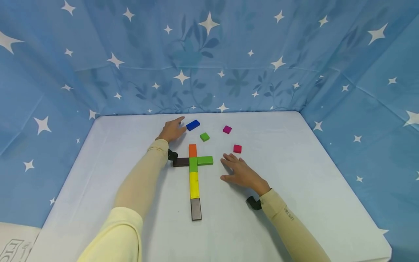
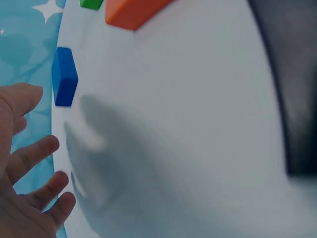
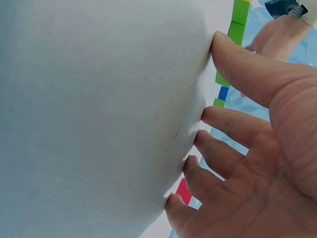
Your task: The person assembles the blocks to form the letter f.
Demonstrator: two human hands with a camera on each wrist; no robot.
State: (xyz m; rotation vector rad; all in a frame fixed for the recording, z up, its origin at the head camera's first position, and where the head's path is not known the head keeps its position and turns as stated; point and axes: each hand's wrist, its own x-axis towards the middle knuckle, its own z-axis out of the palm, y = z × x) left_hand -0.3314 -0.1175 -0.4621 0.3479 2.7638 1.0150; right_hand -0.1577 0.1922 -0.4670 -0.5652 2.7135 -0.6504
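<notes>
My left hand [image 1: 171,130] is at the back of the table, just left of a blue block [image 1: 193,125]. In the left wrist view its fingers are spread and hold nothing, with a gap to the blue block [image 2: 65,77]. My right hand [image 1: 243,173] rests its fingertips on the white tabletop, fingers apart, below a red cube [image 1: 237,149]. Between the hands lies a cross of blocks: an orange block [image 1: 192,150], a small green block [image 1: 193,164], a dark brown block [image 1: 181,162], a longer green block [image 1: 205,160], a yellow block [image 1: 194,185] and a grey-brown block [image 1: 196,209].
A small green block [image 1: 204,137] and a magenta cube [image 1: 227,129] lie loose behind the cross. The white table [image 1: 311,203] is bordered by a blue star-patterned curtain [image 1: 209,54]. Black wrist cameras sit under both sleeves.
</notes>
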